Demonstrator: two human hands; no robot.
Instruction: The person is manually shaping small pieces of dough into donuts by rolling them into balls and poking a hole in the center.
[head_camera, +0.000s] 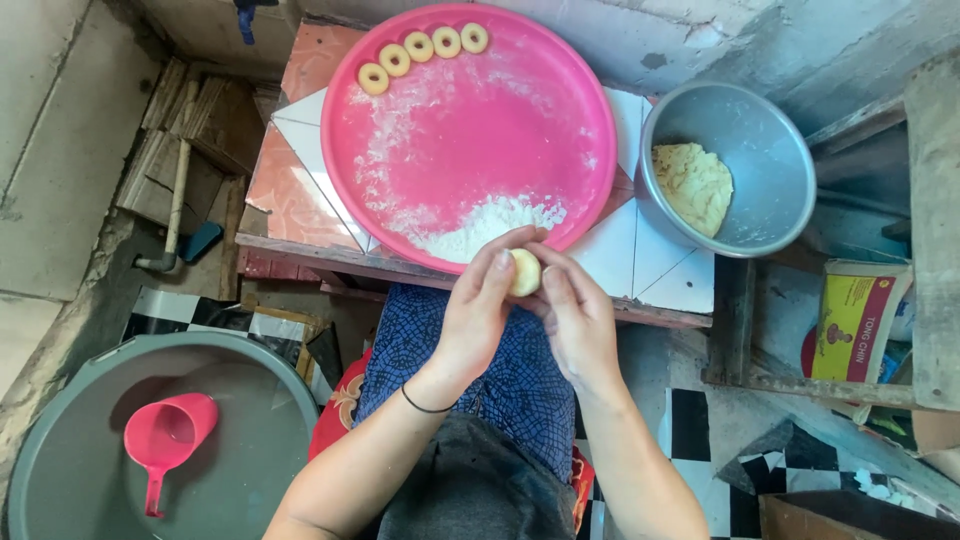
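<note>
Both hands meet in the middle of the frame, just below the pink tray's near rim. The left hand (480, 310) and right hand (575, 320) are cupped around a small pale dough ball (524, 272), pinched between the fingertips. The big pink tray (560, 130) sits on the tiled bench (300, 170), with loose flour (480, 228) at its lower edge and four dough rings (420, 50) lined up top left. A metal bowl (770, 130) with more dough (695, 185) sits to the right.

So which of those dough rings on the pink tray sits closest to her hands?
The leftmost ring, at the lower end of the row of four along the tray's far rim. The other three step away up and right, further from the hands.
</note>
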